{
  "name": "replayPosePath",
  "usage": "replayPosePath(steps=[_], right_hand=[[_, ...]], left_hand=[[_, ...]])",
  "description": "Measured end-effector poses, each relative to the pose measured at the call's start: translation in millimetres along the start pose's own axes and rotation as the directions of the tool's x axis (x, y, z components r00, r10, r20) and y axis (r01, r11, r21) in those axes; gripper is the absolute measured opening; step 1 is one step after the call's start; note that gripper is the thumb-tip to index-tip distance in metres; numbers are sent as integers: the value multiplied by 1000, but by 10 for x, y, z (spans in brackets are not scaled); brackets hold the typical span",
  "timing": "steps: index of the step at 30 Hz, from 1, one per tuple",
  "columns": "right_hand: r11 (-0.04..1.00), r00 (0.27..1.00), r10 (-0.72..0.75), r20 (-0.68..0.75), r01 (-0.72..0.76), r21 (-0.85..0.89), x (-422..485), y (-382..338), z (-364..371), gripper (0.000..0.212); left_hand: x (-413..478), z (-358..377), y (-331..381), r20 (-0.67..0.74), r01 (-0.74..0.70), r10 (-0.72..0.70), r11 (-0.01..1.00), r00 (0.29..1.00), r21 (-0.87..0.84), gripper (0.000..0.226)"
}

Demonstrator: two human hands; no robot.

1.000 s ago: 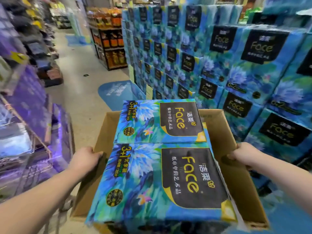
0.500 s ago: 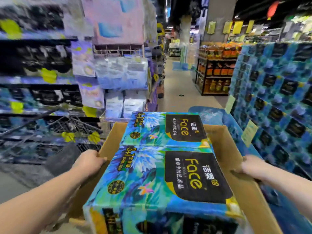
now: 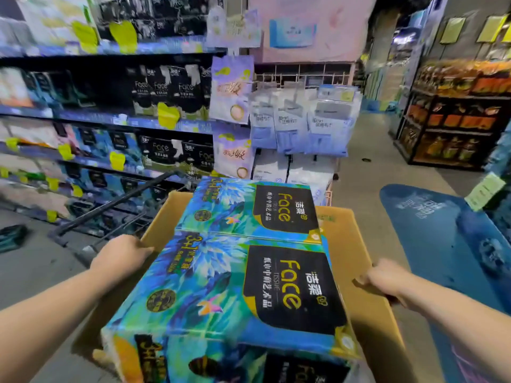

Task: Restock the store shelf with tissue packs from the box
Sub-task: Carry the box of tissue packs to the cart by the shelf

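head view — looking forward and down from the person's head | hovering close above the box point(image 3: 359, 244) | facing shelves point(image 3: 83, 117) ahead-left

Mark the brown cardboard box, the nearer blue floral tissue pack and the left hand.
brown cardboard box point(image 3: 345, 244), head view, bare inner right wall
nearer blue floral tissue pack point(image 3: 210, 286), head view, printed top face
left hand point(image 3: 121, 252), head view, back of the hand

A supermarket aisle. Long shelves point(image 3: 110, 122) carry packaged tissue point(image 3: 160, 89) with yellow tags point(image 3: 167, 116); a rack point(image 3: 456, 132) of orange goods stands across the floor.
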State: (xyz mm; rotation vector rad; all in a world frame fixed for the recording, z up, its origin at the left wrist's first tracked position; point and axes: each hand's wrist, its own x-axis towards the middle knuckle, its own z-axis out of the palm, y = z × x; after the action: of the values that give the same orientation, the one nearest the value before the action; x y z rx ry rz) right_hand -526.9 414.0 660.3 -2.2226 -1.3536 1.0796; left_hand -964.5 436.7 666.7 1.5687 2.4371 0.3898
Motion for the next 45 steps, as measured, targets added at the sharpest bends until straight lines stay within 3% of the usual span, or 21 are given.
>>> replayPosePath(steps=[3, 6, 11, 15, 19, 23, 26, 29, 32, 37, 42, 45], right_hand=[[1000, 999, -17, 44, 17, 4, 342, -285, 156, 19], [1000, 997, -21, 77, 20, 8, 737, -506, 250, 7], [997, 996, -15, 87, 8, 79, 1307, -840, 404, 23], [999, 998, 23, 53, -25, 22, 1699, -952, 582, 9], [996, 993, 82, 83, -78, -41, 1922, -1065, 683, 31], [983, 984, 180, -22, -180, -38, 1922, -1121, 807, 20], [969, 965, 236, -119, -242, -42, 1831, -1204, 910, 6], [949, 934, 314, -168, -314, 24, 1751, -1294, 1021, 7], [917, 900, 398, -179, -392, 66, 1710, -1344, 1206, 21], [880, 867, 474, -153, -460, 120, 1750, -1249, 1555, 18], [854, 848, 520, -106, -519, 39, 1971, -1087, 1933, 10], [843, 842, 538, -48, -539, -2, 2172, -891, 2144, 26]], left_hand=[[342, 50, -87, 4, 25, -25, 1000, 1000, 6, 34], [679, 125, -83, 19, 52, -52, 999, 998, 15, 31], [1366, 166, 44, 18, 42, -42, 999, 999, 9, 29], [1805, 297, 143, 50, 27, -28, 1000, 998, 15, 27], [2314, 431, 246, 115, -68, 63, 997, 991, 41, 28], [2799, 588, 278, 197, -195, 177, 978, 964, 74, 30], [3108, 664, 307, 249, -266, 259, 964, 933, -5, 30], [3428, 771, 288, 295, -274, 272, 961, 916, -35, 28], [3679, 866, 217, 330, -318, 311, 948, 892, -33, 30], [3910, 1183, -23, 418, -288, 308, 951, 855, -113, 30], [3963, 1651, -215, 513, -195, 232, 973, 826, -127, 29], [3895, 1906, -313, 541, -147, 190, 982, 820, -122, 29]])
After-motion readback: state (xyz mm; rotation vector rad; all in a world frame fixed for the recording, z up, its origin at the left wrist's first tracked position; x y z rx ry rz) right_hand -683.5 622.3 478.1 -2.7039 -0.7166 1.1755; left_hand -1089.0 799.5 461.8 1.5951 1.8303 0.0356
